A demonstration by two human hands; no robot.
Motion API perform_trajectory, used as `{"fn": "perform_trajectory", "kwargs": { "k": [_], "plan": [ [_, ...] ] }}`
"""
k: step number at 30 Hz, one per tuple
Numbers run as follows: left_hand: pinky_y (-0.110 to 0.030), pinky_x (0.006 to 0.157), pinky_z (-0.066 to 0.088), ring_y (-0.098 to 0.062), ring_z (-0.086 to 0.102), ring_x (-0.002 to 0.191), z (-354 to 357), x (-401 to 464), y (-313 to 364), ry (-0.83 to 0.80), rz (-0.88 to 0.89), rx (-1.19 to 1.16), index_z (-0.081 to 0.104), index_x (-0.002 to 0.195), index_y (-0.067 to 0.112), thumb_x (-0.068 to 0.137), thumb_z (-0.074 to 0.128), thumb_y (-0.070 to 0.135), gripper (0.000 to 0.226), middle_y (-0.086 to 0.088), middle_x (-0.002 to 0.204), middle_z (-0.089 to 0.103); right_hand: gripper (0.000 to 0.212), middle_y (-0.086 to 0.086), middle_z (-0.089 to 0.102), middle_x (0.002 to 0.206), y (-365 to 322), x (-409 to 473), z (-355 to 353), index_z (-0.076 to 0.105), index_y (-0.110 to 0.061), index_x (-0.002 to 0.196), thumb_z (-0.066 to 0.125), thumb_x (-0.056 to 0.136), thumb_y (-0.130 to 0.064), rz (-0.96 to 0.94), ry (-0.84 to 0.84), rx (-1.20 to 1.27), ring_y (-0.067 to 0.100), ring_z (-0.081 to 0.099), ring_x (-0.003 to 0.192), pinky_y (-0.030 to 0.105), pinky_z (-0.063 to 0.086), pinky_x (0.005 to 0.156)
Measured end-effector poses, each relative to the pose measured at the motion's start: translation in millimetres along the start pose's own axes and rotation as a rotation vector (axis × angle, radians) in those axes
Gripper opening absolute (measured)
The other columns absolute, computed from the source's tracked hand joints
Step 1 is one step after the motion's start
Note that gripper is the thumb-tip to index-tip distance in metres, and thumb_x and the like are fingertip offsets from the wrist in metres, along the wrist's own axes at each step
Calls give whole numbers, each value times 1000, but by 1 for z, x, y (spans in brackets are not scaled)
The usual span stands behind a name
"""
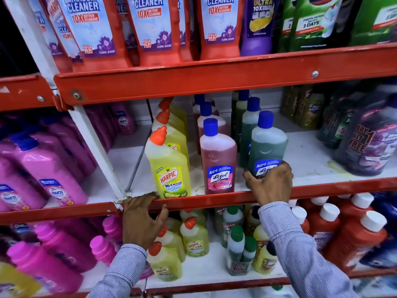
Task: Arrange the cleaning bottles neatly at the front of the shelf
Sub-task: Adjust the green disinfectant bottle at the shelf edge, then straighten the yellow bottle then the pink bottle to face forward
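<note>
On the middle shelf three rows of bottles run front to back. A yellow Harpic bottle with an orange cap leads the left row. A pink Lizol bottle with a blue cap leads the middle row. My right hand grips the base of a green Lizol bottle at the shelf's front, right of the pink one. More green bottles stand behind it. My left hand rests on the red shelf lip below the Harpic bottle, fingers curled over the edge.
Large dark purple jugs crowd the right of the same shelf. Pink bottles fill the bay to the left. Red bathroom cleaner bottles stand on the shelf above. Below are yellow, green and red bottles. White shelf floor shows between rows.
</note>
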State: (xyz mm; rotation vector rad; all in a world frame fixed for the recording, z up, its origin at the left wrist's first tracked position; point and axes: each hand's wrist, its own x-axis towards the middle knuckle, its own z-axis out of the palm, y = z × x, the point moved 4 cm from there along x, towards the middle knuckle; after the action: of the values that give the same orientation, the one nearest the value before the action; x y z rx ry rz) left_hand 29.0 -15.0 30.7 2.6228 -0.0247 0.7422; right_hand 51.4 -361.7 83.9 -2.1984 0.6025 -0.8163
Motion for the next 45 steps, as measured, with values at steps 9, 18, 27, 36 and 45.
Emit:
{"fn": "perform_trajectory", "kwargs": {
  "k": [9,18,27,36,45],
  "plan": [
    [-44,97,42,-31,65,91,0,0,-4,4,14,-18,73,99,16,75,56,50,45,-5,95,77,105,25,47,130,1,-13,-8,30,-1,135,82,61,-54,32,-19,30,42,45,119,51,42,102],
    [-36,92,49,-26,69,93,-14,5,-2,-2,38,-120,73,101,24,77,59,58,43,0,96,78,20,9,65,96,-78,-92,-40,62,-8,100,70,82,-10,-604,189,345,24,57,84,37,48,79],
    [-31,83,62,0,72,91,-17,38,-5,-232,-49,-624,68,107,30,74,80,35,35,5,99,78,44,13,70,118,-116,-113,49,56,-12,125,69,82,-12,-517,-618,112,31,66,106,31,49,90],
    [-31,87,60,-5,73,90,-8,47,-9,-252,-78,-700,66,91,36,75,85,9,37,5,92,78,53,7,76,108,-99,-96,80,59,-23,117,79,70,-9,-365,-647,110,22,72,100,41,57,92],
    [-21,85,58,-14,72,102,-10,40,-8,-256,-82,-776,64,111,26,71,89,17,48,9,102,75,57,-2,71,113,-100,-104,59,59,-15,125,78,73,-2,-345,-684,230,12,67,103,32,54,97]
  ]
}}
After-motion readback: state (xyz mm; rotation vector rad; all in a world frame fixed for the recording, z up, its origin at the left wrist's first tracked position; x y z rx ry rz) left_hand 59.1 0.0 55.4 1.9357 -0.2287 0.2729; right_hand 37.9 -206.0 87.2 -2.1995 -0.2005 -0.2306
